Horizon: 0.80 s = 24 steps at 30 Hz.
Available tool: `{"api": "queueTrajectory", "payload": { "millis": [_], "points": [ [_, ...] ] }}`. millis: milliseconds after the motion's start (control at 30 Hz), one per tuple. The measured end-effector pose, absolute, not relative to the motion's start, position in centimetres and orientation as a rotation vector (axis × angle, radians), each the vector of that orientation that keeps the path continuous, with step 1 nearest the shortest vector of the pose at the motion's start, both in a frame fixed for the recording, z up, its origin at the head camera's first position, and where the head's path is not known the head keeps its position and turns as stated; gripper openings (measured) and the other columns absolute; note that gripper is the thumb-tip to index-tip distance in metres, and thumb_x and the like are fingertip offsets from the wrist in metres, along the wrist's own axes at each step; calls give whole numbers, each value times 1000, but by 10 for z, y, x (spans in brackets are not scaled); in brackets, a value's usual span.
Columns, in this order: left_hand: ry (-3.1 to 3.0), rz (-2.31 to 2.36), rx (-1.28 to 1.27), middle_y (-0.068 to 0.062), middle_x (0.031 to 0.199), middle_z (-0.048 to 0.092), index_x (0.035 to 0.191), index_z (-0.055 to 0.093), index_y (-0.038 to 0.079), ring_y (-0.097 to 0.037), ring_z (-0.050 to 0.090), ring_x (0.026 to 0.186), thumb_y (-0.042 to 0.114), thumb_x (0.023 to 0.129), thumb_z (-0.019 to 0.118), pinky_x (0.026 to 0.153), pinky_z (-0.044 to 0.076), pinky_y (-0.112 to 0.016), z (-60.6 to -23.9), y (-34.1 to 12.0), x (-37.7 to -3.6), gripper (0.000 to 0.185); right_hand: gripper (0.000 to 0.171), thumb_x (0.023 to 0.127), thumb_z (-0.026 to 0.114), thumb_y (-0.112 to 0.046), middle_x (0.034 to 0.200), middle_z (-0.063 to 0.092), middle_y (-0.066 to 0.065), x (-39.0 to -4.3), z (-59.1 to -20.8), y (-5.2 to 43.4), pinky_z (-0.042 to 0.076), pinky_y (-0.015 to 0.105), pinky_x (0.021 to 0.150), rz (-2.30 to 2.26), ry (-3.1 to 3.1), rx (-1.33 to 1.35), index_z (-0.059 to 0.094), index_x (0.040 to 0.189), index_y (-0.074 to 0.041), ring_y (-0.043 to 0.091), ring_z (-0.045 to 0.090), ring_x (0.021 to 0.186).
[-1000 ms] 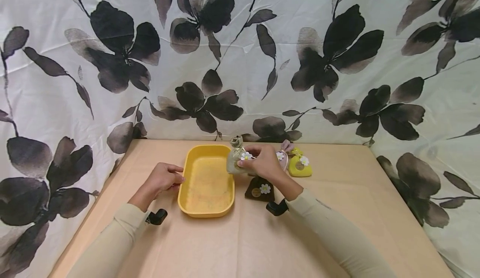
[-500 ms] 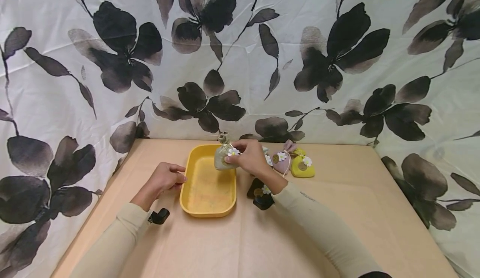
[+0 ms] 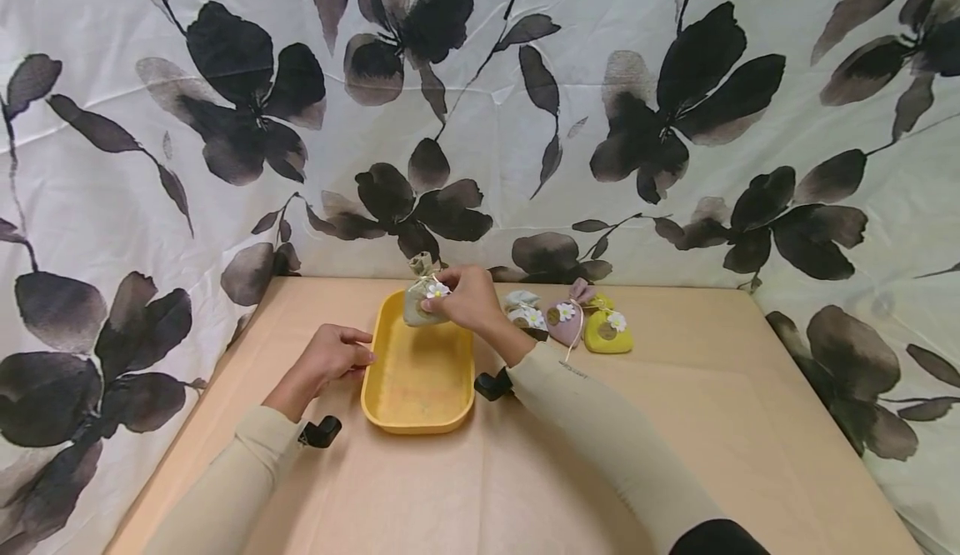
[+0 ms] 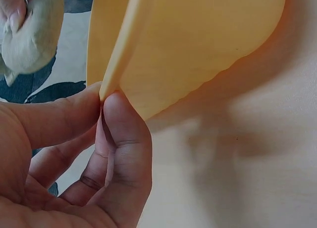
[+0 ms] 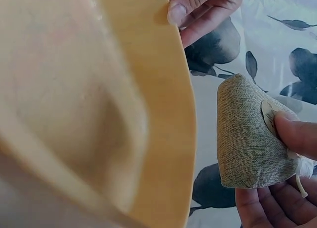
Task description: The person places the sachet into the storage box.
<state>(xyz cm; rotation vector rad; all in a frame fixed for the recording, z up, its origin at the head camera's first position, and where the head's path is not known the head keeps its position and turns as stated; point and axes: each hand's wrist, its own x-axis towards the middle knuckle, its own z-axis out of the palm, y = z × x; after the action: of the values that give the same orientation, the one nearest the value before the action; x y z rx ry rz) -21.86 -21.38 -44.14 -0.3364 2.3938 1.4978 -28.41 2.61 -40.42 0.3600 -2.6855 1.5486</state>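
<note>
A small grey-green cloth sachet [image 3: 418, 308] with a tied neck, a white flower and a round tag hangs over the far end of a yellow tray [image 3: 417, 427]. My right hand [image 3: 471, 298] holds it; in the right wrist view the thumb presses beside the tag of the sachet [image 5: 247, 139] and the fingers lie beneath. At the tray's left side, my left hand [image 3: 335, 355] pinches the rim between thumb and finger, plain in the left wrist view where the tray wall [image 4: 124, 50] rises from the fingertips.
Right of the tray lie more sachets: a pale grey one [image 3: 522, 309], a mauve one [image 3: 567, 322] and a yellow one [image 3: 609, 334]. My right forearm [image 3: 600, 430] crosses in front of them. A floral cloth [image 3: 480, 122] hangs behind the table [image 3: 420, 497].
My right hand has carried the grey-green sachet leftward from the tray's right edge to over its far end. The right forearm now hides the dark brown sachet. The left hand keeps its hold.
</note>
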Motion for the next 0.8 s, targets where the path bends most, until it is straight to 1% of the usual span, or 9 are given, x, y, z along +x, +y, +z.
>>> {"api": "queueTrajectory", "payload": {
  "millis": [200, 467, 533, 667, 800],
  "points": [
    [2383, 1506, -339, -10, 93, 72, 135, 64, -8, -12, 63, 68, -1, 92, 70, 68, 62, -32, -441, -213, -218, 43, 31, 75, 92, -15, 86, 75, 6, -292, -406, 10, 49, 24, 66, 1497, -2697, 397, 81, 103, -6, 14, 61, 74],
    [2400, 1487, -331, -12, 97, 71, 134, 65, -8, -13, 64, 72, -1, 92, 71, 72, 63, -35, -442, -214, -219, 43, 35, 75, 93, -15, 94, 76, 9, -298, -413, -4, 53, 26, 70, 1391, -2762, 369, 80, 106, -4, 19, 65, 84],
    [2401, 1488, -337, -12, 97, 71, 133, 65, -8, -13, 64, 71, -1, 92, 71, 70, 63, -33, -442, -215, -219, 42, 36, 74, 94, -15, 95, 76, 9, -300, -416, -7, 53, 26, 72, 1360, -2774, 370, 80, 105, -4, 19, 65, 85],
    [2398, 1504, -334, -11, 95, 71, 132, 65, -9, -13, 63, 69, -2, 92, 69, 65, 60, -29, -444, -215, -219, 41, 34, 73, 95, -15, 93, 74, 7, -304, -422, -11, 51, 25, 72, 1301, -2808, 356, 79, 101, -4, 18, 62, 83],
    [2392, 1530, -328, -12, 93, 73, 131, 65, -10, -13, 63, 69, -4, 92, 68, 64, 59, -29, -444, -215, -219, 40, 32, 73, 95, -18, 90, 74, 5, -306, -429, -15, 51, 26, 71, 1269, -2859, 326, 79, 98, -6, 17, 62, 81]
  ]
}}
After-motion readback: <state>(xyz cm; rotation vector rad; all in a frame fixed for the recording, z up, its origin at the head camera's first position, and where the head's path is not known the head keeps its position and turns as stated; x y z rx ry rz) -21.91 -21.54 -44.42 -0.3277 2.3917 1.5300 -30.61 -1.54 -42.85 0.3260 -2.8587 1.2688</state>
